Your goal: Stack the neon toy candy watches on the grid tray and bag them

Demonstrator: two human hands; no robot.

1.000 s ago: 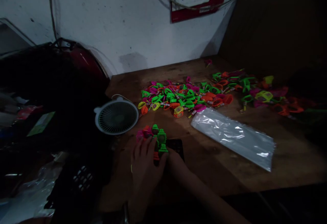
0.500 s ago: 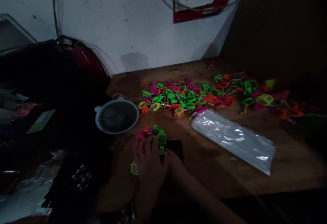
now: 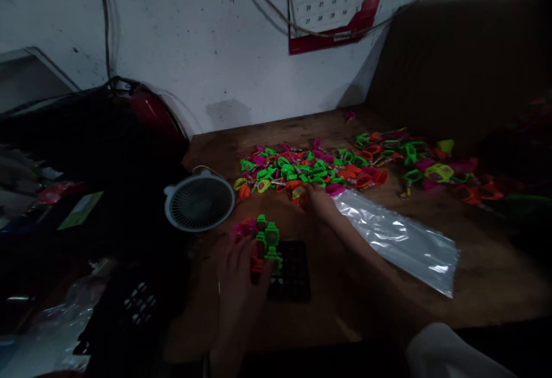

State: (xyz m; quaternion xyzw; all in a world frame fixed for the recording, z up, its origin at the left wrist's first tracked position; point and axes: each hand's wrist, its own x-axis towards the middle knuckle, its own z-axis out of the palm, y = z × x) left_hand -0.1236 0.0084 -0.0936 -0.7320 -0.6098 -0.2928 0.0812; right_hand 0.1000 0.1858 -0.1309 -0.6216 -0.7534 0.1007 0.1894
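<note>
While the left hand (image 3: 239, 274) grips a stack of green, orange and pink plastic toy watches (image 3: 263, 240) just in front of the round white fan (image 3: 199, 209), the right hand (image 3: 318, 199) reaches right of the fan, fingers on the bright watch pile (image 3: 310, 168); its grip cannot be told.

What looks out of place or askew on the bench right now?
The small white fan lies flat on its back, grille up, beside the left hand. The toy watches lie in a loose scatter across the wooden table.
</note>
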